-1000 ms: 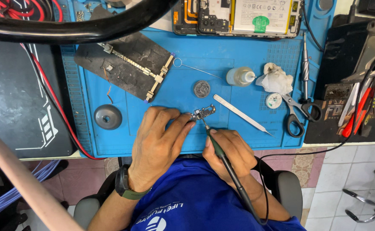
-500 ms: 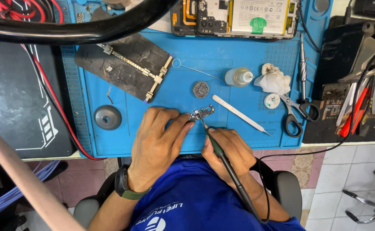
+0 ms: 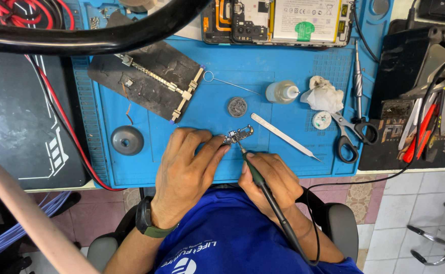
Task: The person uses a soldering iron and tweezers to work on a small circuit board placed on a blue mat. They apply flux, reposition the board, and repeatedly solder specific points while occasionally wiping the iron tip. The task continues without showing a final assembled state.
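On the blue mat (image 3: 293,162), the left hand (image 3: 184,170) pinches a small, hard-to-read circuit part (image 3: 238,135) while the right hand (image 3: 273,182) grips a soldering iron (image 3: 255,175), cord cut off below.

A small circuit board (image 3: 239,135) is placed on the work mat (image 3: 283,162), with tweezers (image 3: 285,136) laid just right and an opened phone (image 3: 283,21) set well behind.

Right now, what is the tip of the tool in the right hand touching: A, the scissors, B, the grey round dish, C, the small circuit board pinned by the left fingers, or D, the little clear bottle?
C: the thin tool in the right hand ends on the small circuit board, which the left hand holds down on the blue mat.
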